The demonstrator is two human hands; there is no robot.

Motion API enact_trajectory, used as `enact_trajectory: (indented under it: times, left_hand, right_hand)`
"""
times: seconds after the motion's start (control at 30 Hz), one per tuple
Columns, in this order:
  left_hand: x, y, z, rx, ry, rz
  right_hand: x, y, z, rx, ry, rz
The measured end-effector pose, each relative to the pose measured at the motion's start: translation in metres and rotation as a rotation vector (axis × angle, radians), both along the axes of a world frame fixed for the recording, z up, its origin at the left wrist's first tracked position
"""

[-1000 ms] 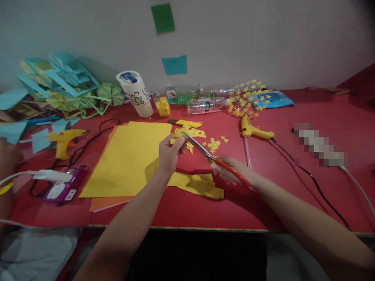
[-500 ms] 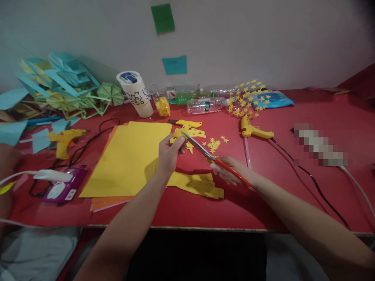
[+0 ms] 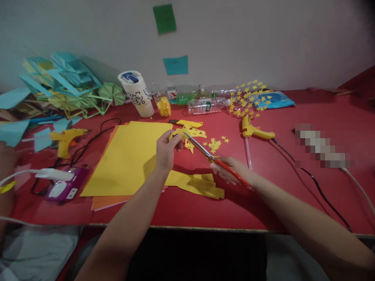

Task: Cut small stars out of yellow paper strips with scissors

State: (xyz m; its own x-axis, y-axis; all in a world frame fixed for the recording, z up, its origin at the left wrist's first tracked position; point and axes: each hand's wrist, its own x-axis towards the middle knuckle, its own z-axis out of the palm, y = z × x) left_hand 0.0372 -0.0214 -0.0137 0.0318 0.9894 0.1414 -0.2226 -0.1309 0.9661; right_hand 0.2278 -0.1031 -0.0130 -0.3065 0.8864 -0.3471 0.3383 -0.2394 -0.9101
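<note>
My left hand (image 3: pixel 166 151) pinches a small piece of yellow paper (image 3: pixel 177 135) above the table. In my right hand (image 3: pixel 227 168) are scissors (image 3: pixel 211 157) with red handles, their blade tips pointing at that piece. Cut-out yellow stars (image 3: pixel 214 145) lie in a loose heap beyond the scissors. Behind the left fingers are yellow paper scraps (image 3: pixel 199 133) with holes in them and a yellow utility knife (image 3: pixel 190 124). Yellow paper strips (image 3: pixel 199 184) rest below both hands. Large yellow sheets (image 3: pixel 125 156) lie left of my left hand, on top of orange ones.
Glue guns (image 3: pixel 66 140) (image 3: pixel 258 130) lie on both sides with cords. A purple power adapter (image 3: pixel 68 185) sits left, near another person's arm (image 3: pixel 6 199). A white tumbler (image 3: pixel 139 95), plastic bottles (image 3: pixel 206 105) and folded-paper shapes (image 3: pixel 73 82) line the wall.
My left hand has shifted slightly left, and the yellow paper in it shows more beside the scissor tips. The right hand with the scissors is almost still.
</note>
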Motion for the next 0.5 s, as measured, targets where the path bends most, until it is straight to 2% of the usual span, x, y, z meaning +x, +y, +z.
enact_trajectory:
  times: [0.2, 0.5]
  left_hand:
    - [0.0018, -0.0026, -0.0026, 0.034, 0.018, -0.100]
    - [-0.0012, -0.0015, -0.0020, 0.080, 0.015, -0.144]
  right_hand:
    - [-0.0014, -0.0005, -0.0032, 0.005, 0.016, -0.015]
    - [-0.0017, -0.0007, 0.0065, -0.033, -0.054, 0.024]
